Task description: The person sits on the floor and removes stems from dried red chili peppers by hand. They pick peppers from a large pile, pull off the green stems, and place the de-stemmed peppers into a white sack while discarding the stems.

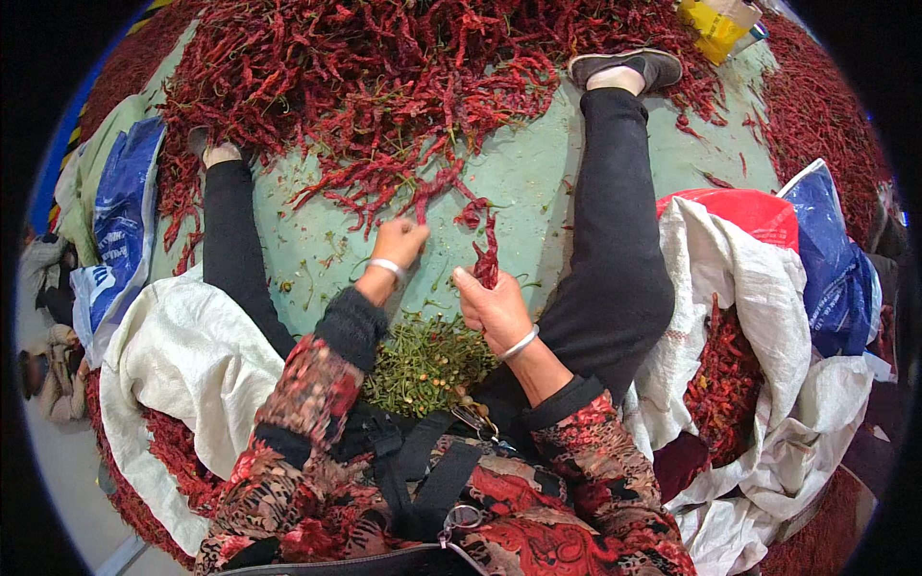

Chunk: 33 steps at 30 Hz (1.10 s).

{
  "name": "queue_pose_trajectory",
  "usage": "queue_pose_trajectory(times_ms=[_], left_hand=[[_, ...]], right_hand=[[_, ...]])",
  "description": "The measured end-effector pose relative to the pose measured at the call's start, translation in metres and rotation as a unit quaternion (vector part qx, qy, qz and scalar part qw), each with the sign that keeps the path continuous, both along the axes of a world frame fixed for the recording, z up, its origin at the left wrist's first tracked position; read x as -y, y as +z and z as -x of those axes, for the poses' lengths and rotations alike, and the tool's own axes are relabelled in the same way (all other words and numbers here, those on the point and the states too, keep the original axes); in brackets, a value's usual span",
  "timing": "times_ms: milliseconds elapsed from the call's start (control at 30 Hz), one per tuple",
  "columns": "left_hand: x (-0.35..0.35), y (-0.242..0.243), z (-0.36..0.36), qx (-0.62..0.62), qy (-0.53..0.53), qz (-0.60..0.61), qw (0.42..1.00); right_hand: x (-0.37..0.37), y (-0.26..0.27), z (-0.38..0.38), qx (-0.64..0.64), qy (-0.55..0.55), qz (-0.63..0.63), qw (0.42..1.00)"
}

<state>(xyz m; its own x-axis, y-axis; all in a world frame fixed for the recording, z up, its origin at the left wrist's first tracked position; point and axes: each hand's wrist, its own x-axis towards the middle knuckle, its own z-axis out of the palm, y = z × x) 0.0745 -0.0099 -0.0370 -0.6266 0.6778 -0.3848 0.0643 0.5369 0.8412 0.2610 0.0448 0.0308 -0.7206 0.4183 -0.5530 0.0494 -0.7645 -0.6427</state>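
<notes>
Dried red chili peppers (pixel 432 79) lie in a big heap on the pale green floor sheet, beyond my hands. My left hand (pixel 395 250) has its fingertips closed at the lower end of a wrinkled chili pepper (pixel 434 189) by the heap's near edge. Held upright in my right hand (pixel 495 306) are dried chili peppers (pixel 489 248), gripped between thumb and curled fingers; how many is unclear. Between my legs, close to my body, sits a pile of green chili stems (pixel 432 363).
A white woven sack (pixel 194 338) with chilies stands on my left, another open sack (pixel 778 425) of chilies on my right. Blue plastic bags (pixel 122 223) lie at the left; a red bag (pixel 742 216) is at the right. A yellow package (pixel 709 30) sits beyond my right shoe (pixel 659 66).
</notes>
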Motion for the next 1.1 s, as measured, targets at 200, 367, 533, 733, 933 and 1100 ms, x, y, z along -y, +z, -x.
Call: queue_pose_trajectory(times_ms=[200, 367, 533, 733, 933, 1100], left_hand=[[0.072, 0.059, -0.064, 0.279, -0.002, -0.044, 0.959], [0.089, 0.065, -0.087, 0.272, -0.047, -0.049, 0.96], [0.109, 0.067, -0.08, 0.245, -0.174, -0.124, 0.946], [0.104, 0.103, -0.082, 0.173, -0.328, -0.042, 0.928], [0.073, 0.113, -0.099, 0.142, -0.295, -0.158, 0.932], [0.057, 0.107, -0.07, 0.151, -0.065, -0.034, 0.986]], right_hand=[[0.015, -0.027, 0.016, 0.084, 0.057, -0.207, 0.973], [0.029, -0.036, 0.019, 0.028, 0.06, -0.341, 0.938], [0.037, -0.021, 0.013, 0.034, 0.127, -0.182, 0.974], [0.046, -0.009, 0.008, -0.004, 0.164, -0.447, 0.879], [0.004, -0.001, 0.005, 0.019, -0.09, -0.027, 0.995], [0.004, 0.004, 0.01, 0.003, -0.131, -0.188, 0.973]])
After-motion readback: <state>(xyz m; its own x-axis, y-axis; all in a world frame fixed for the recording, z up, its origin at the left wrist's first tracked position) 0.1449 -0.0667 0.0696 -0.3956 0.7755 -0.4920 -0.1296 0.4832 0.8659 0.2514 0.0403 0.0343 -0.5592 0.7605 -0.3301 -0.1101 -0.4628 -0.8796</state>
